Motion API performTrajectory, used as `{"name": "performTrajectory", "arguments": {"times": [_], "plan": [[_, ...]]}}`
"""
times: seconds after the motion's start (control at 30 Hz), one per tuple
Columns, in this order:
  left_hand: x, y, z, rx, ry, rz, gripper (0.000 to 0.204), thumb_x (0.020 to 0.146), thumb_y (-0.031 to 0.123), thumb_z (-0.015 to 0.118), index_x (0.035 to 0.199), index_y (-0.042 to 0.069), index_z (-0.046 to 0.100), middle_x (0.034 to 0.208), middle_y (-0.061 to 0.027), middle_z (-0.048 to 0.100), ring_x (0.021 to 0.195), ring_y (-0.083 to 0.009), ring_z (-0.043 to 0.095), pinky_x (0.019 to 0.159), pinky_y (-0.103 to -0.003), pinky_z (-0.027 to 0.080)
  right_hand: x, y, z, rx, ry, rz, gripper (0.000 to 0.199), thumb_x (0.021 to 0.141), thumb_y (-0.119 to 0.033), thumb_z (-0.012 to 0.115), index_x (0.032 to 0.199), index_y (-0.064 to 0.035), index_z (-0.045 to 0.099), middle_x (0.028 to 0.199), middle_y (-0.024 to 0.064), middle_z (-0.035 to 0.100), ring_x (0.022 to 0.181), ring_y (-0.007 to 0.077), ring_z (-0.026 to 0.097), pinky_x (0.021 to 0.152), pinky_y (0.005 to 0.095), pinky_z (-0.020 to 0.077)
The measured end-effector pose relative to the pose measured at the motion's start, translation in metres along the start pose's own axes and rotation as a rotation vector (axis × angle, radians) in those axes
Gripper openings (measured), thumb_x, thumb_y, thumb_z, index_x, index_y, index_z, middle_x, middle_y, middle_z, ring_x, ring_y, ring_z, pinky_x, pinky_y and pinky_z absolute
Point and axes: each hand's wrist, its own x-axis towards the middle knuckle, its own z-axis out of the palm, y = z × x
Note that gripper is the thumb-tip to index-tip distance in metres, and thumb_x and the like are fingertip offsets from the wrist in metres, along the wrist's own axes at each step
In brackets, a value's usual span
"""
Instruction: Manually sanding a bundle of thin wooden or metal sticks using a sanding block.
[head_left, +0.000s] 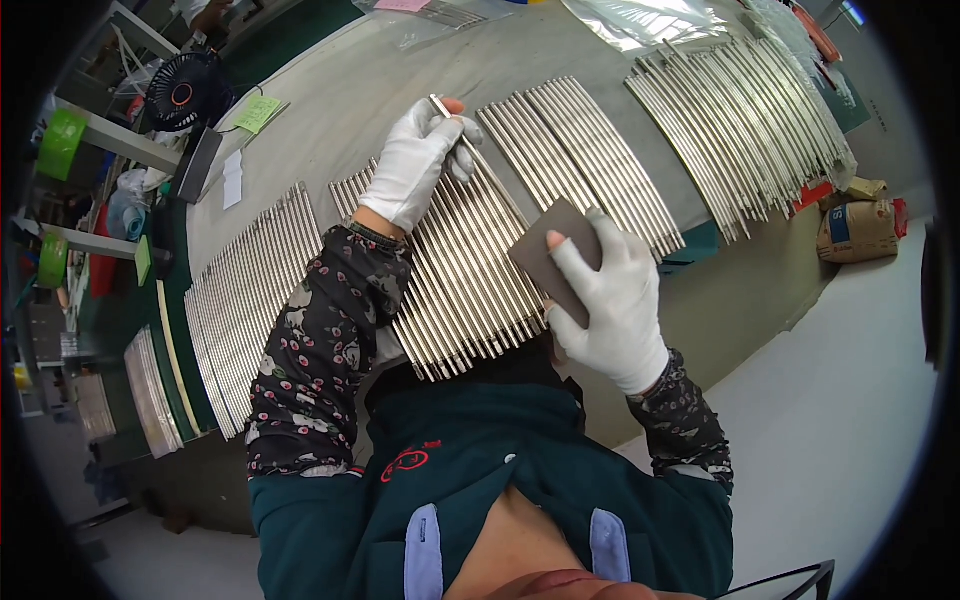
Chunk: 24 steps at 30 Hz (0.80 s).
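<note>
My left hand (pixel 412 165), in a white glove with bare fingertips showing, is closed around the far end of a metal rod (pixel 497 186). That rod slants toward me along the right side of the middle row of shiny rods (pixel 465 270). In my right hand (pixel 622 315), also white-gloved, is a flat grey-brown block that looks like a sanding sponge (pixel 545 258). The block lies over the near right part of the middle row; it hides the rod's lower part, so contact between them cannot be made out.
More rods lie side by side at the left (pixel 255 300), right of centre (pixel 575 150) and far right (pixel 740 130) of the grey table (pixel 330 110). A black fan (pixel 183 92) stands far left, near green notes (pixel 258 113). Plastic bags (pixel 640 25) lie along the back. A sack (pixel 860 232) is at right.
</note>
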Motion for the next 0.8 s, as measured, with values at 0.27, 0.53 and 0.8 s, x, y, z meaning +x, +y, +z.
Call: {"name": "performTrajectory", "arguments": {"times": [0.27,0.53,0.8], "plan": [[0.000,0.002,0.001,-0.035,-0.030,0.001,0.021,0.097,0.012,0.047,0.116,0.001,0.047,0.087,-0.0078,0.061,0.061,-0.0109,0.056,0.054,-0.022,0.048,-0.006,0.020,-0.007,-0.148,0.191,0.213,0.059,0.063,-0.022,0.072,0.120,-0.0095,0.059,0.124,0.0235,0.046,0.102,0.0371,0.046,0.088,0.0441,0.0417],[0.002,0.000,-0.001,-0.031,-0.056,0.041,0.020,0.097,0.012,0.047,0.114,0.002,0.047,0.086,-0.0069,0.060,0.061,-0.0098,0.055,0.055,-0.022,0.047,0.006,0.021,-0.006,-0.193,0.193,0.180,0.058,0.064,-0.024,0.073,0.119,-0.0125,0.059,0.122,0.0247,0.047,0.099,0.0362,0.050,0.082,0.0445,0.0439],[0.005,0.011,0.015,0.124,0.064,-0.053,0.019,0.094,0.011,0.051,0.109,0.000,0.049,0.082,-0.0067,0.062,0.057,-0.0074,0.055,0.050,-0.019,0.048,-0.010,0.038,-0.017,-0.238,0.295,0.189,0.061,0.063,-0.017,0.072,0.121,-0.0087,0.058,0.124,0.0250,0.047,0.099,0.0373,0.047,0.088,0.0447,0.0400]]}}
